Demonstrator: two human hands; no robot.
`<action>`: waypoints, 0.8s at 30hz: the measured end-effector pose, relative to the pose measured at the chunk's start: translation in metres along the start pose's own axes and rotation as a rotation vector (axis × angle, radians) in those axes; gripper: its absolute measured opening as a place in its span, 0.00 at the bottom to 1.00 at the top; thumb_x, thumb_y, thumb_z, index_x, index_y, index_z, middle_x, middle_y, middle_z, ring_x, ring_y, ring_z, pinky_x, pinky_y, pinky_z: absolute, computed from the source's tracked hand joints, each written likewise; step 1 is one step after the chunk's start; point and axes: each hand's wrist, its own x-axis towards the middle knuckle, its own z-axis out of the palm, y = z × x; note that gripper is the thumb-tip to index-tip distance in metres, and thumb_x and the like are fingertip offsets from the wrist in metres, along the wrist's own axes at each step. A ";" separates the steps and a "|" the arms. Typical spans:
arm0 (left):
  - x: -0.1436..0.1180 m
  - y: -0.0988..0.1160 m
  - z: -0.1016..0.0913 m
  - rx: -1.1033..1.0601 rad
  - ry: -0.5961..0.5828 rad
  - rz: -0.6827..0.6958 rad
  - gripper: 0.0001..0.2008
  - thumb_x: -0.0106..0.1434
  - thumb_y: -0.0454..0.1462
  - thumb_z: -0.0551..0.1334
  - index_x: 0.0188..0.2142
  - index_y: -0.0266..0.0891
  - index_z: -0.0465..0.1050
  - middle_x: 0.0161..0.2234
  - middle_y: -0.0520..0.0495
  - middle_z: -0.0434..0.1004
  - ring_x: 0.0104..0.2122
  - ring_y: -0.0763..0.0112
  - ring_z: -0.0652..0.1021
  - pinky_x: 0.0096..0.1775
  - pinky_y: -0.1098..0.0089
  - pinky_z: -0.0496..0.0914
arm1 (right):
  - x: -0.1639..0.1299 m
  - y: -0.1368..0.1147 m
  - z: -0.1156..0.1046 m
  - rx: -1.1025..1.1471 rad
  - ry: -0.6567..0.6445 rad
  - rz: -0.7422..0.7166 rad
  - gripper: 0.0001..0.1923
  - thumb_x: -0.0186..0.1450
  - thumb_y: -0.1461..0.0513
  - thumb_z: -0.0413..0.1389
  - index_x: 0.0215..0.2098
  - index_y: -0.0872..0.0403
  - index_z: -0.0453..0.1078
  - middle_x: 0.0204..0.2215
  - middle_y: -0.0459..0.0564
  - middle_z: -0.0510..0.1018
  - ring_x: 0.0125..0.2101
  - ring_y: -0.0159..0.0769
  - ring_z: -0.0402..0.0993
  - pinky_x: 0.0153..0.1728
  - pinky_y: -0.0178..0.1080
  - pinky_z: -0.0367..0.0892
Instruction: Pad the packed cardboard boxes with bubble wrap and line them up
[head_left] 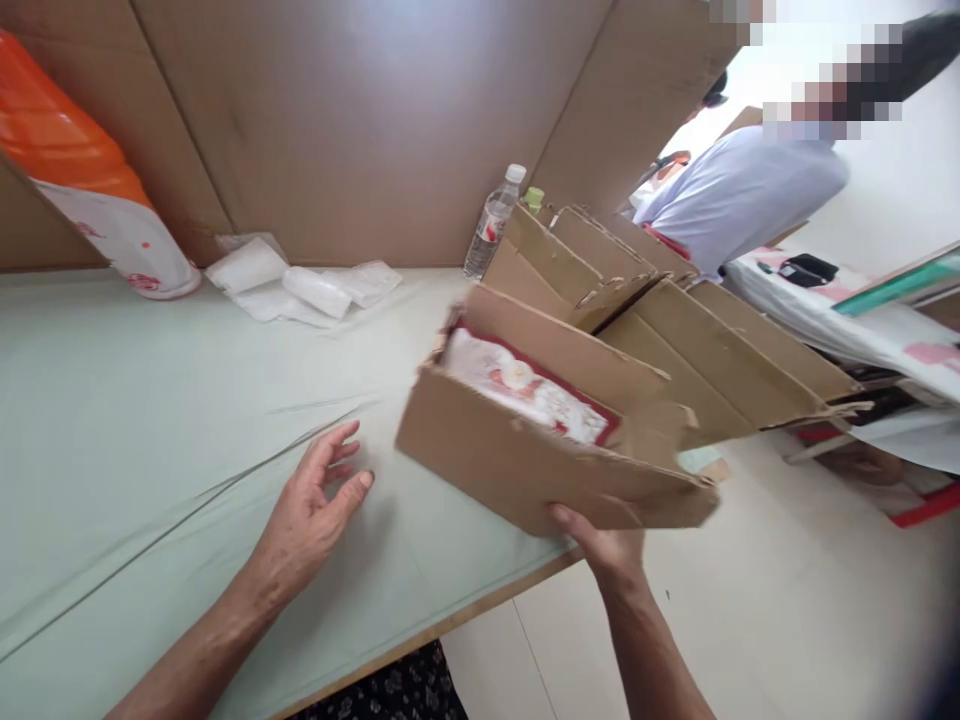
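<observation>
My right hand (604,545) grips the underside of a brown cardboard box (517,460) and holds it tilted over the table's near edge. Inside the box lie white and red packets (536,390). My left hand (315,505) hovers just above the pale green tablecloth (150,420), fingers spread and empty, to the left of the box. Behind the held box stand more open cardboard boxes (697,350) in a row.
A clear water bottle (493,222) stands at the back by the cardboard wall (360,120). White plastic bags (300,285) and an orange and white bag (90,190) lie at the back left. Another person in a light shirt (739,185) is at the right.
</observation>
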 end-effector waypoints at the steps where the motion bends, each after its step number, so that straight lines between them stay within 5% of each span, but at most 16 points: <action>1: -0.001 -0.005 0.002 0.031 -0.020 0.007 0.28 0.63 0.51 0.65 0.60 0.45 0.70 0.63 0.38 0.69 0.60 0.51 0.74 0.58 0.51 0.72 | -0.002 0.002 -0.012 -0.026 0.097 -0.008 0.37 0.39 0.48 0.75 0.43 0.53 0.73 0.43 0.57 0.81 0.49 0.58 0.76 0.52 0.62 0.71; 5: -0.003 -0.019 0.000 0.143 -0.050 0.040 0.21 0.63 0.50 0.64 0.53 0.45 0.77 0.65 0.39 0.67 0.60 0.49 0.74 0.56 0.51 0.74 | 0.004 -0.006 -0.041 -0.084 0.374 -0.127 0.41 0.46 0.51 0.74 0.54 0.55 0.68 0.51 0.58 0.77 0.53 0.55 0.74 0.59 0.62 0.64; 8: -0.004 -0.021 -0.003 0.168 -0.059 0.062 0.20 0.63 0.49 0.63 0.51 0.45 0.79 0.61 0.39 0.72 0.57 0.49 0.76 0.54 0.51 0.74 | 0.022 -0.008 -0.041 -0.057 0.405 -0.239 0.47 0.50 0.55 0.73 0.63 0.52 0.58 0.62 0.58 0.68 0.62 0.50 0.66 0.66 0.56 0.59; 16: -0.011 -0.022 -0.008 0.179 -0.098 0.024 0.20 0.64 0.50 0.61 0.49 0.44 0.79 0.60 0.40 0.74 0.54 0.53 0.77 0.54 0.52 0.74 | 0.061 0.018 -0.027 -0.141 0.434 -0.171 0.43 0.51 0.55 0.70 0.60 0.56 0.61 0.59 0.59 0.70 0.58 0.49 0.70 0.59 0.58 0.66; 19: -0.014 -0.020 -0.009 0.185 -0.108 0.012 0.19 0.64 0.48 0.61 0.49 0.44 0.79 0.59 0.41 0.74 0.54 0.54 0.77 0.53 0.54 0.74 | 0.039 0.021 -0.022 -0.097 0.405 -0.095 0.42 0.55 0.53 0.67 0.64 0.56 0.60 0.61 0.60 0.69 0.60 0.51 0.69 0.59 0.58 0.67; 24: -0.018 -0.009 -0.006 0.199 -0.180 0.005 0.16 0.64 0.42 0.58 0.49 0.44 0.77 0.60 0.43 0.73 0.54 0.57 0.76 0.49 0.59 0.75 | -0.036 0.010 -0.002 -0.148 0.409 0.082 0.40 0.61 0.48 0.64 0.66 0.58 0.63 0.62 0.64 0.70 0.62 0.57 0.67 0.62 0.62 0.62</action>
